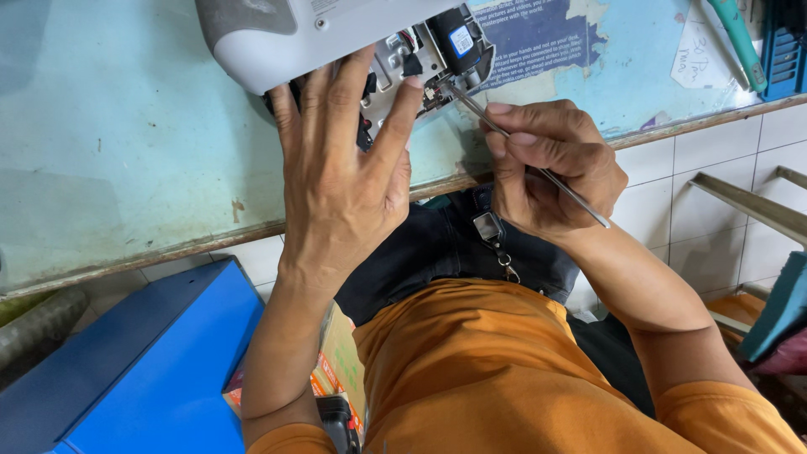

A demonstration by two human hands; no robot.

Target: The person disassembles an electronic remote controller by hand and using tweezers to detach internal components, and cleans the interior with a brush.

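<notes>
While braced, probe [521,160] perhaps inside casing [277,34].

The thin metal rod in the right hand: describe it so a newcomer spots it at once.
Start at the grey-white device on the pale blue bench. From its opened end a slim, bare steel rod slants down through the right hand, unlike the green-handled tool lying untouched nearby.

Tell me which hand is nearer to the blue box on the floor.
Left. The left hand presses on the opened white device on the table, above and just right of the blue box. The right hand, gripping a thin metal tool, lies farther right.
</notes>
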